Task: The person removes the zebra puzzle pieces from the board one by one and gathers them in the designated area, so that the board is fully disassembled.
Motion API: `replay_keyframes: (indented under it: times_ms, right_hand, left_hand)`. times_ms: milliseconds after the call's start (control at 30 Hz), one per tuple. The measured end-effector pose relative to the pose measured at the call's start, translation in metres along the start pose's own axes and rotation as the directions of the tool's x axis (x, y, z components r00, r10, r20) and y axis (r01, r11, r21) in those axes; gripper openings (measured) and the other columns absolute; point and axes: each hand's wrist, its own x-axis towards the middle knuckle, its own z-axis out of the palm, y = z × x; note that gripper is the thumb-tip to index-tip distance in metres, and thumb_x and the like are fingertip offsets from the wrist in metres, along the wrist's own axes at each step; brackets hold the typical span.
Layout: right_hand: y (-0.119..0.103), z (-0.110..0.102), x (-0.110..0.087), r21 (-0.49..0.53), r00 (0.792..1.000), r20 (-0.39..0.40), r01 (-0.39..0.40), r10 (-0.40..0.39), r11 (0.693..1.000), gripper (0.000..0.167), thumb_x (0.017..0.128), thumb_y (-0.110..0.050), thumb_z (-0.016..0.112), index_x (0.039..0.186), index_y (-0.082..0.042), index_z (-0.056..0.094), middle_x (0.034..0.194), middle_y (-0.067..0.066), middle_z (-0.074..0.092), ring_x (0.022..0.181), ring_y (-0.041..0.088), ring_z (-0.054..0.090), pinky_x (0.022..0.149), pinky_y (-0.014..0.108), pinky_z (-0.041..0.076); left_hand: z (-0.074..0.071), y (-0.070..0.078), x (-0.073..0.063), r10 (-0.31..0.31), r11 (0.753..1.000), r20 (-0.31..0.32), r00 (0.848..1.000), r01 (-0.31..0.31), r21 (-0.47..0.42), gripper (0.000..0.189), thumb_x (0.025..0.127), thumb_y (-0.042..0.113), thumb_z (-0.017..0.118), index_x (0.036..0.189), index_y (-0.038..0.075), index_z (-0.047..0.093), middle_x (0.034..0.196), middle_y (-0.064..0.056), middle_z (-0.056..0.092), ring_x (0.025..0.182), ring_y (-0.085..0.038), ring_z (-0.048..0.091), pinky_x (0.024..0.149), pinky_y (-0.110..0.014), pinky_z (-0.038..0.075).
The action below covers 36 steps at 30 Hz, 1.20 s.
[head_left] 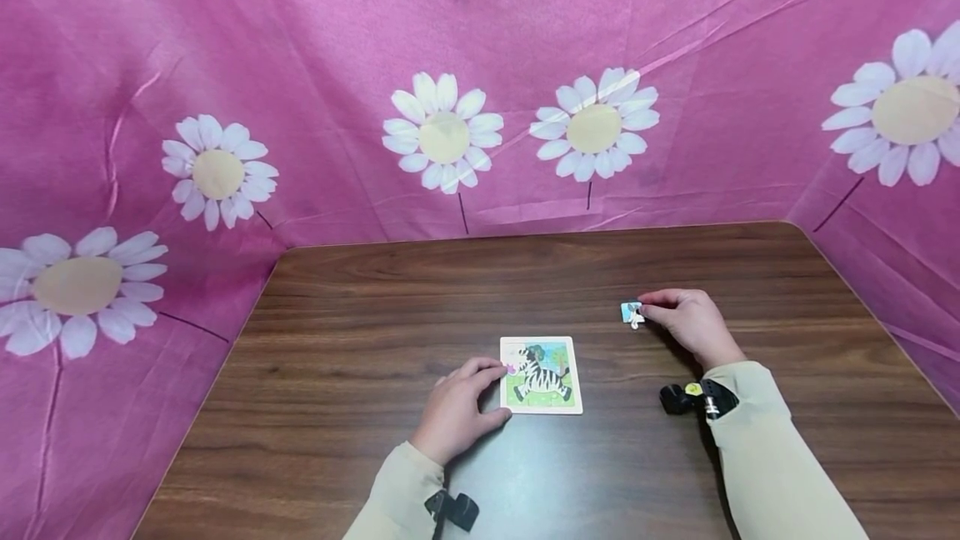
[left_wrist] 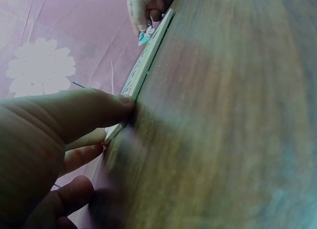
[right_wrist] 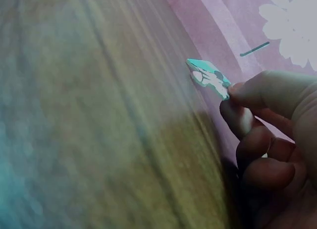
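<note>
A square zebra jigsaw puzzle [head_left: 542, 375] lies on the table in a pale tray with a raised border. My left hand [head_left: 459, 411] holds it at its near left corner, the thumb [left_wrist: 111, 110] against the near edge and the other fingers at the left side. Off to the right and farther back, my right hand [head_left: 693, 323] pinches a small puzzle piece [right_wrist: 210, 78] between thumb and fingertips. That piece is blue and white with dark marks; in the right wrist view it is tilted, apart from the tray.
The brown wooden table [head_left: 360, 307] has its far edge against a pink cloth [head_left: 480, 7] printed with big white daisies. More of this cloth hangs at both sides. Black wrist cameras sit on both cuffs, the right one [head_left: 678, 398] close above the table.
</note>
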Motion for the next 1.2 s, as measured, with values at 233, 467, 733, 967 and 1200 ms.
replay_keyframes:
  times_ms: [233, 467, 733, 967, 1200]
  right_hand:
    - [-0.0028, 0.0008, 0.0028, -0.054, 1.0, 0.019, 0.006, -0.005, 0.999, 0.029, 0.094, -0.027, 0.07, 0.109, -0.002, 0.076, 0.108, 0.016, 0.073, 0.1, 0.025, 0.06, 0.084, 0.035, 0.04]
    - [-0.0025, 0.0008, 0.0054, -0.119, 0.999, 0.023, 0.034, -0.032, 0.992, 0.026, 0.093, -0.022, 0.069, 0.107, -0.002, 0.076, 0.107, 0.017, 0.074, 0.102, 0.032, 0.062, 0.086, 0.04, 0.042]
    - [-0.0031, 0.0035, 0.0067, -0.18, 0.997, 0.011, 0.077, -0.076, 0.981, 0.021, 0.09, -0.017, 0.069, 0.103, -0.002, 0.077, 0.101, 0.017, 0.074, 0.097, 0.035, 0.065, 0.082, 0.044, 0.046]
    - [-0.0047, 0.0033, 0.0069, -0.183, 0.998, 0.027, 0.068, -0.065, 0.981, 0.021, 0.091, -0.016, 0.068, 0.103, -0.001, 0.077, 0.102, 0.017, 0.074, 0.098, 0.036, 0.066, 0.083, 0.048, 0.047]
    - [-0.0019, 0.0048, 0.0075, -0.174, 0.998, 0.02, 0.065, -0.062, 0.983, 0.022, 0.092, -0.015, 0.067, 0.105, 0.0, 0.077, 0.103, 0.017, 0.074, 0.099, 0.035, 0.065, 0.084, 0.046, 0.046]
  left_hand:
    - [-0.0007, 0.0003, 0.0001, -0.002, 1.0, -0.003, 1.0, 0.002, -0.012, 0.055, 0.079, 0.031, 0.082, 0.13, 0.015, 0.069, 0.129, 0.004, 0.063, 0.116, -0.017, 0.062, 0.087, -0.043, 0.047]
    - [-0.0007, 0.0007, 0.0005, -0.003, 1.0, 0.001, 1.0, 0.003, -0.007, 0.055, 0.079, 0.033, 0.082, 0.13, 0.016, 0.069, 0.129, 0.004, 0.063, 0.116, -0.017, 0.062, 0.087, -0.042, 0.047]
    - [-0.0005, 0.0003, 0.0003, -0.005, 1.0, 0.007, 1.0, 0.005, -0.006, 0.055, 0.079, 0.032, 0.082, 0.13, 0.016, 0.069, 0.129, 0.004, 0.063, 0.116, -0.017, 0.062, 0.086, -0.041, 0.046]
    - [-0.0003, 0.0002, 0.0006, -0.002, 1.0, 0.004, 1.0, 0.002, -0.007, 0.055, 0.079, 0.032, 0.082, 0.129, 0.016, 0.069, 0.129, 0.004, 0.063, 0.115, -0.017, 0.062, 0.086, -0.041, 0.046]
    - [-0.0002, 0.0003, 0.0003, 0.0, 1.0, 0.001, 1.0, 0.0, -0.011, 0.055, 0.079, 0.031, 0.082, 0.129, 0.016, 0.069, 0.128, 0.005, 0.063, 0.115, -0.017, 0.062, 0.085, -0.041, 0.046]
